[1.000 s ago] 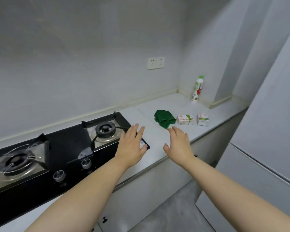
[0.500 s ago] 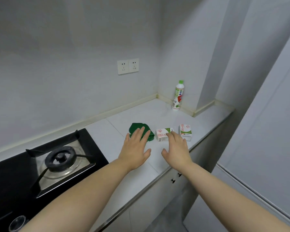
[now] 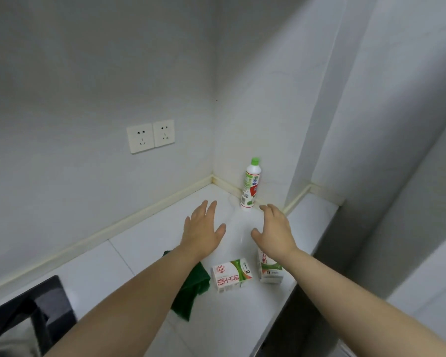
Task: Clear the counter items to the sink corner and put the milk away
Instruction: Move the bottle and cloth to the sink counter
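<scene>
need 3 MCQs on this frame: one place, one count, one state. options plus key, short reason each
1. Where does the green-capped bottle stand?
A. On a shelf
B. Against the wall near the far corner of the counter
C. At the front edge

2. How many milk cartons are on it?
A. One
B. Two
C. Three

3. What are the hands doing?
A. Left grips a carton
B. Right grips the bottle
C. Both open, holding nothing

Key:
1 B, its base sits by the wall trim near the corner.
2 B, two sit side by side, one partly under the right wrist.
3 C, the left hand and right hand hover with loose fingers around nothing.
</scene>
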